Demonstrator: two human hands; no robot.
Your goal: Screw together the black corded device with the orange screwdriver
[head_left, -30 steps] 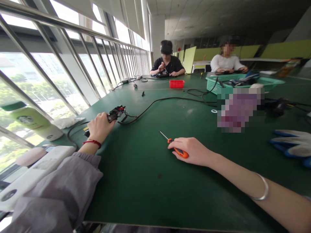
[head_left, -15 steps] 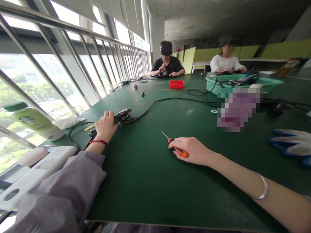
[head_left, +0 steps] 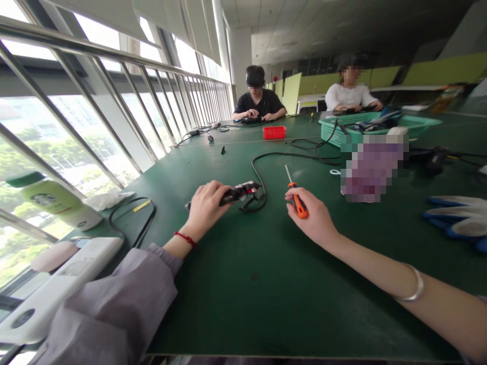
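Observation:
My left hand (head_left: 209,203) is closed around a long black corded device (head_left: 241,192). Its far end shows exposed inner parts with some red, and a black cable (head_left: 258,170) runs off from there; I cannot make out what kind of device it is. To the right, my right hand (head_left: 314,215) grips a screwdriver (head_left: 299,203) by its orange and black handle. The thin metal shaft points up and away, apart from the device. Both hands are low over the green tabletop (head_left: 243,304).
A red tray (head_left: 274,133) and a teal basket (head_left: 335,133) of tools and cords stand farther back. Blue-white gloves (head_left: 460,218) lie right. On the left are a bottle (head_left: 57,203), a white case (head_left: 64,284) and a looped cord (head_left: 152,215). Two people (head_left: 258,101) sit across.
My left hand has carried the black device right, toward the middle. My right hand has moved slightly away and right, and the screwdriver's shaft now points more upright.

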